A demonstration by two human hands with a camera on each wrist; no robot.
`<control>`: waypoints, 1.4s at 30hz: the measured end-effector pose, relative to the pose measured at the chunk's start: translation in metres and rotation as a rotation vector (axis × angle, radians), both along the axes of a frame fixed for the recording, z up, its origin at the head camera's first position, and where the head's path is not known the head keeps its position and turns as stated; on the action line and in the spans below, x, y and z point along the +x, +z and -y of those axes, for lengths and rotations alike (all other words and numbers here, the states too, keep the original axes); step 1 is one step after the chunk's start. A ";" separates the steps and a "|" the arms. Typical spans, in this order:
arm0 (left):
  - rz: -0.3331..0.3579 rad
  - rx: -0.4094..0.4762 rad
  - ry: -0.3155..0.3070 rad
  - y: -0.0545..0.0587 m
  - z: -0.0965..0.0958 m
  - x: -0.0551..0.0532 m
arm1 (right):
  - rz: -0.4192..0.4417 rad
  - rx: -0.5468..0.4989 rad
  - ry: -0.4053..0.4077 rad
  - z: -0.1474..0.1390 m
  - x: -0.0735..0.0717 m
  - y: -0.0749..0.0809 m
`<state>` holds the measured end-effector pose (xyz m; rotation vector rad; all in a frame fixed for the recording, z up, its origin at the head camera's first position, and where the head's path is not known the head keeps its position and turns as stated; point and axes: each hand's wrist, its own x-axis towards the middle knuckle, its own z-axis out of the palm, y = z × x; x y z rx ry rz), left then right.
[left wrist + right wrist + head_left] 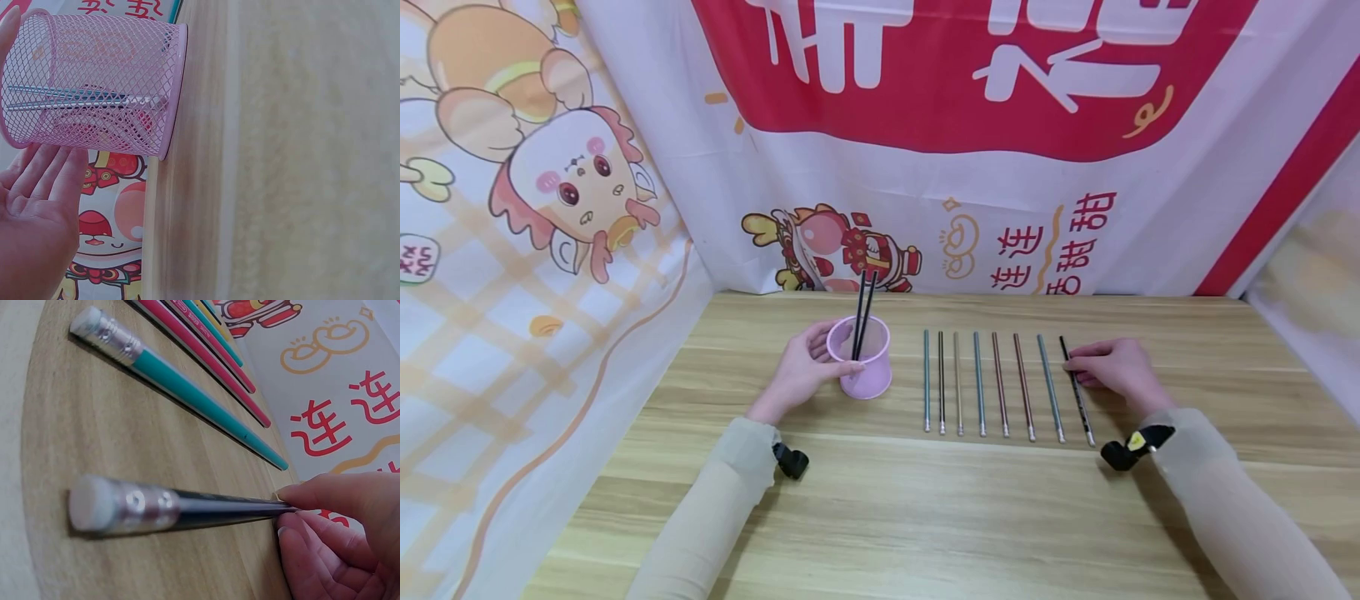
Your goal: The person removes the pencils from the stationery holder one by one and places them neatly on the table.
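Observation:
A pink mesh pen holder (868, 379) stands upright on the table, and my left hand (801, 367) holds it from the left side. The thumb lies across the near rim; the other fingers (53, 175) are against the far side. Two dark pencils (862, 321) lean inside the holder. On the right, my right hand (1116, 367) pinches a black pencil (219, 509) between thumb and forefinger near its far end. This pencil lies at the right end of a row, its white eraser end toward me. Beside it lies a teal pencil (1051, 387).
More pencils continue the row leftward: two reddish ones, including a red pencil (1024, 387), a blue one (980, 383), a tan one (958, 383), a black one (942, 383) and a teal one (927, 379). A printed cloth (700, 167) hangs behind the wooden table (910, 517).

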<state>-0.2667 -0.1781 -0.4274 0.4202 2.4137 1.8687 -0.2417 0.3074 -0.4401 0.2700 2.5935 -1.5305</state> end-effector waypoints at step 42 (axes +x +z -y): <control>0.003 0.008 -0.001 -0.001 -0.001 -0.002 | -0.178 -0.174 -0.042 0.040 0.023 0.077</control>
